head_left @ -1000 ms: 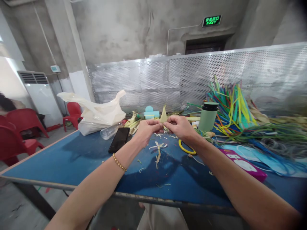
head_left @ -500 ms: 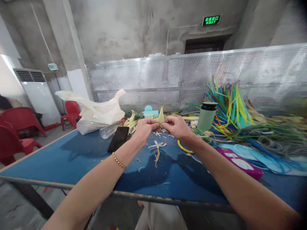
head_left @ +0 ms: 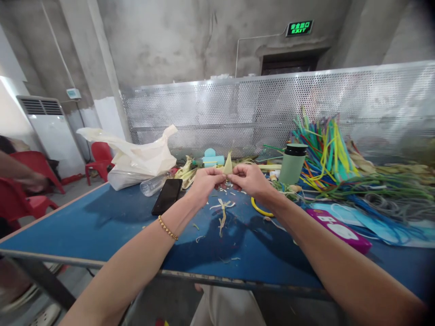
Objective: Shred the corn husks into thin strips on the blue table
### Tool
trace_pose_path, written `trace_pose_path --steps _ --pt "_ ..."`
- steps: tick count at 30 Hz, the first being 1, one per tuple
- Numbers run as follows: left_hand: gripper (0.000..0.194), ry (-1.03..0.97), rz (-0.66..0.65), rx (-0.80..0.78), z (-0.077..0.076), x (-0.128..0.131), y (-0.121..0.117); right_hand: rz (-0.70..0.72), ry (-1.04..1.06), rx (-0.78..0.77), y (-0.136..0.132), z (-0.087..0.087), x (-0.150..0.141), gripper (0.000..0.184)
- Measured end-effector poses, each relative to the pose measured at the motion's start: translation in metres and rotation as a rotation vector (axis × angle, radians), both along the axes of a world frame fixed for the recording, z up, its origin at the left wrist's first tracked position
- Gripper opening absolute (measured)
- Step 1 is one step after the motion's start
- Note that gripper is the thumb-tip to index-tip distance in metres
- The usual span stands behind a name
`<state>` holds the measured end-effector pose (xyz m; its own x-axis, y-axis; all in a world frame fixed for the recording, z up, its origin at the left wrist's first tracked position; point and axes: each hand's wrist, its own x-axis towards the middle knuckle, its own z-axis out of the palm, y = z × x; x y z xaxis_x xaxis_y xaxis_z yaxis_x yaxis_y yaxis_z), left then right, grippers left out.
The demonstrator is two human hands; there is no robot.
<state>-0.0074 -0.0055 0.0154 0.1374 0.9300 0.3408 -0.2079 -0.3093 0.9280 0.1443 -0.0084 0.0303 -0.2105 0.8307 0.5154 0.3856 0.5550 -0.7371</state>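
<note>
Between my two hands stands a pale yellow-green piece of dried husk (head_left: 228, 164), folded to a point at the top. My left hand (head_left: 206, 182) pinches its lower left side between thumb and finger. From the other side, my right hand (head_left: 249, 180) is closed on its lower right edge, with the fingertips of both hands nearly meeting. Below them on the blue table (head_left: 112, 235) lies a small figure of tied husk strips (head_left: 222, 213), with thin scraps scattered around it.
Left of my hands are a black phone (head_left: 167, 196), a clear plastic bottle (head_left: 152, 184) and a white plastic bag (head_left: 141, 158). To the right stand a green tumbler (head_left: 292, 165), a purple box (head_left: 340, 230), face masks and bundled coloured strips (head_left: 329, 154). Red chairs (head_left: 102, 156) stand beyond the left edge.
Another person's arm and feet have come into view at the far left. My hands hold the husk in nearly the same place.
</note>
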Motion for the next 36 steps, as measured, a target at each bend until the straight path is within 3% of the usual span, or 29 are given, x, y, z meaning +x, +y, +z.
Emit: trace_pose_path --steps 3,6,10,16,22,25,28,31,33,36 --pt "0.005 -0.104 -0.089 -0.033 0.001 0.0 0.0 -0.016 0.062 -0.012 -0.001 0.0 0.0 0.03" --pt "0.014 -0.247 -0.189 -0.093 0.003 -0.002 0.0 -0.009 0.173 -0.037 -0.002 0.002 0.002 0.034" --pt "0.018 -0.212 -0.18 -0.083 -0.001 0.001 0.0 -0.008 0.276 -0.03 -0.003 0.004 0.002 0.037" --pt "0.017 -0.217 -0.027 0.045 -0.011 0.013 -0.002 -0.036 0.332 -0.037 -0.005 -0.001 -0.01 0.027" --pt "0.015 -0.275 -0.094 -0.024 -0.01 0.011 -0.003 -0.057 0.353 -0.056 -0.006 -0.007 -0.019 0.028" --pt "0.013 -0.27 -0.101 -0.05 -0.008 0.008 -0.001 -0.022 0.22 -0.087 -0.008 0.0 -0.009 0.032" --pt "0.014 -0.255 -0.098 -0.062 -0.006 0.004 0.002 0.053 -0.081 -0.163 -0.006 0.015 0.016 0.042" --pt "0.014 -0.214 -0.063 -0.095 -0.006 0.001 0.005 -0.23 -0.501 0.007 0.006 0.022 0.046 0.035" --pt "0.013 -0.187 -0.062 -0.119 -0.007 0.0 0.007 -0.311 -0.809 -0.04 0.017 0.018 0.06 0.035" --pt "0.012 -0.159 -0.064 -0.151 -0.011 -0.001 0.01 -0.373 -0.856 -0.144 0.031 0.005 0.072 0.025"
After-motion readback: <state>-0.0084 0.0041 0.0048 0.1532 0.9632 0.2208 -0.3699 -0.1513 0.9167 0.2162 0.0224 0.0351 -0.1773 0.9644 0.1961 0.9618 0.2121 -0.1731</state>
